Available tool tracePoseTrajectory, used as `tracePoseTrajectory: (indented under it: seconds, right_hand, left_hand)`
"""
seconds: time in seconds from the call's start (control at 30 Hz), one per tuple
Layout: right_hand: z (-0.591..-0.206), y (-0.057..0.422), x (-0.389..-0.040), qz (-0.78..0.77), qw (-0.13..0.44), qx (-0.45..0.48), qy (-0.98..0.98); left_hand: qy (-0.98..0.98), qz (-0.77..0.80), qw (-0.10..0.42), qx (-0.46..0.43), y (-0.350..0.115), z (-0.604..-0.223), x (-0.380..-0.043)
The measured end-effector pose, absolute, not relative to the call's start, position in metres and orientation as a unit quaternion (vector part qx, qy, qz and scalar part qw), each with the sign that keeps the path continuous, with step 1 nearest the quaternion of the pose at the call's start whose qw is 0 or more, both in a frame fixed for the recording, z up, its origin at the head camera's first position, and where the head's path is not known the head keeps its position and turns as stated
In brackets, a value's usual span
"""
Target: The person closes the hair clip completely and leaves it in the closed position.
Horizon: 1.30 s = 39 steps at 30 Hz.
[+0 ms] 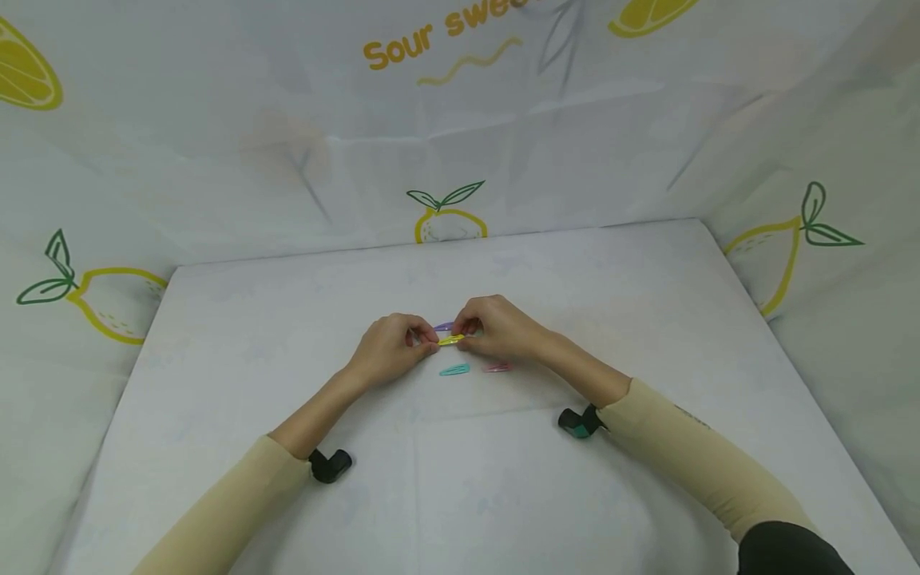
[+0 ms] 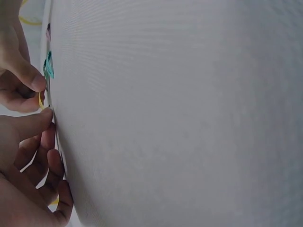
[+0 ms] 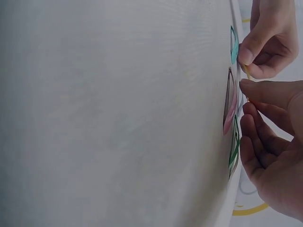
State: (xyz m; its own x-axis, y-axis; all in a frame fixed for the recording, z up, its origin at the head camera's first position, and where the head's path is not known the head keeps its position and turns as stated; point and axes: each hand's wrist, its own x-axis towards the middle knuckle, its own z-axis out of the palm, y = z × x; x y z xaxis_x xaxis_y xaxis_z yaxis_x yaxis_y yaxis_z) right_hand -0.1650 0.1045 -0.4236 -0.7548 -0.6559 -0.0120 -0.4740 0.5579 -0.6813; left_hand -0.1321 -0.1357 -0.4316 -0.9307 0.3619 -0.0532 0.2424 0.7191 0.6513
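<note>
A yellow snap hair clip (image 1: 450,340) spans the gap between the two hands near the middle of the table. My left hand (image 1: 391,347) pinches its left end with thumb and fingertips. At the other end, the thumb and fingers of my right hand (image 1: 505,329) pinch it too. Just behind lies a purple hair clip (image 1: 443,326), partly covered by the fingers. A teal hair clip (image 1: 454,370) and a pink hair clip (image 1: 497,367) rest on the table on the near side. In the right wrist view, a green hair clip (image 3: 234,151) lies close under the right hand.
The white-covered table (image 1: 417,479) stretches around the hands. A white curtain with lemon prints (image 1: 287,184) hangs along the back and sides. Black wrist cameras (image 1: 331,466) stick out from both sleeves, low over the table.
</note>
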Motion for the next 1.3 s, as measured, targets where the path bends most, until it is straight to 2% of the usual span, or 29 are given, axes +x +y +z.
tracePoseTrajectory:
  seconds: [1.3]
  right_hand:
    - [-0.421, 0.1029, -0.1678, -0.311, 0.174, -0.328, 0.875]
  left_hand:
    - [0.924, 0.332, 0.101, 0.161, -0.1353, -0.4307, -0.1324]
